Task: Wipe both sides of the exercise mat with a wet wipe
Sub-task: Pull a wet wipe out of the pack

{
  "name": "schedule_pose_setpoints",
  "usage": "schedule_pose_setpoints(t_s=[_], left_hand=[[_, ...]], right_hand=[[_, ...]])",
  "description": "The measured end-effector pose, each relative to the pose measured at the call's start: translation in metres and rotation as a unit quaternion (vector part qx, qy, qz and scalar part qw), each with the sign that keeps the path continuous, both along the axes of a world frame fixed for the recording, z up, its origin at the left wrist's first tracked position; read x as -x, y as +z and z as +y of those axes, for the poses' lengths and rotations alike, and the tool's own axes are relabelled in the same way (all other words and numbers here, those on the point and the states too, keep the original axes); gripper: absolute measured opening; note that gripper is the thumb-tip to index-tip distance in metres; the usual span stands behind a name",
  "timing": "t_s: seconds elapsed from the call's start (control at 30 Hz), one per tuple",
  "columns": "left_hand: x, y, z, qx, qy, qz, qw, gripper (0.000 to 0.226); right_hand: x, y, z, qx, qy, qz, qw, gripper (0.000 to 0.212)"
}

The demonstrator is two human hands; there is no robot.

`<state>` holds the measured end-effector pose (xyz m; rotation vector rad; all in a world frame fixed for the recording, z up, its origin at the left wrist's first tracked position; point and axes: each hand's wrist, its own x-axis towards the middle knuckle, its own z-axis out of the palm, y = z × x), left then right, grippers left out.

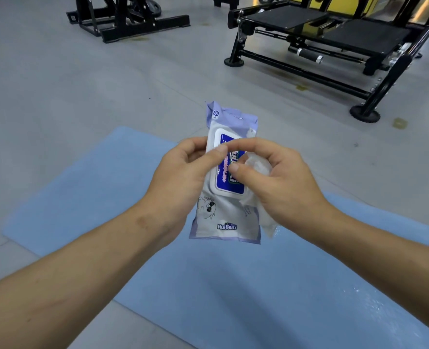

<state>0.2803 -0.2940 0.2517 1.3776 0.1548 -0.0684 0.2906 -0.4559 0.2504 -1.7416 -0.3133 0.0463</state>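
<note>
The exercise mat lies flat on the floor directly below both of your hands, so the coming move is straight down. It is pale blue. Its long axis seems to run on a diagonal from a short end at far left toward near right, where it leaves the view. A wet sheen shows on its near-right part, on your right arm's side; the left stretch looks dry and matte.

The wet wipe is white and bunched up in your right hand, which grasps it against the palm with a tail hanging below. That hand's forefinger and thumb reach onto the lid of the wipe pack. The lid lies flat on the pack and looks closed or nearly so.

Your left hand grasps the pack upright from its left side, thumb across the front. The right hand already carries the wipe, so it is the one placed to go down to the mat, likely once the pack is set aside.

Black gym machines stand well apart on the far floor.
</note>
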Motion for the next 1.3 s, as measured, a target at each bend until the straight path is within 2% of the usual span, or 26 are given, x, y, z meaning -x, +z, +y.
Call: schedule_pose_setpoints(t_s=[0.2, 0.3, 0.4, 0.5, 0.87, 1.17, 1.3], left_hand=[[-0.004, -0.007, 0.000, -0.033, 0.015, -0.007, 0.999, 0.026], [-0.005, -0.007, 0.001, -0.022, 0.028, -0.002, 0.999, 0.027], [-0.006, -0.006, 0.002, 0.003, 0.030, 0.006, 1.000, 0.027], [-0.006, -0.005, 0.002, 0.017, 0.024, 0.013, 0.999, 0.028], [-0.005, -0.001, 0.000, 0.016, 0.021, 0.035, 0.999, 0.023], [-0.013, 0.019, 0.008, -0.045, 0.029, 0.067, 0.996, 0.011], [-0.012, 0.034, 0.022, -0.072, 0.016, 0.070, 0.995, 0.013]], right_hand=[[-0.005, -0.006, -0.003, 0.031, -0.048, 0.012, 0.998, 0.014], [-0.009, -0.007, -0.008, 0.053, -0.103, 0.026, 0.993, 0.010], [-0.011, -0.006, -0.010, 0.044, -0.130, 0.066, 0.988, 0.016], [-0.008, -0.005, -0.009, 0.014, -0.109, 0.111, 0.988, 0.019], [-0.005, -0.003, -0.009, -0.008, -0.097, 0.130, 0.987, 0.020], [-0.016, 0.001, 0.013, -0.020, -0.094, 0.129, 0.987, 0.032], [-0.021, 0.001, 0.028, -0.041, -0.073, 0.135, 0.987, 0.028]])
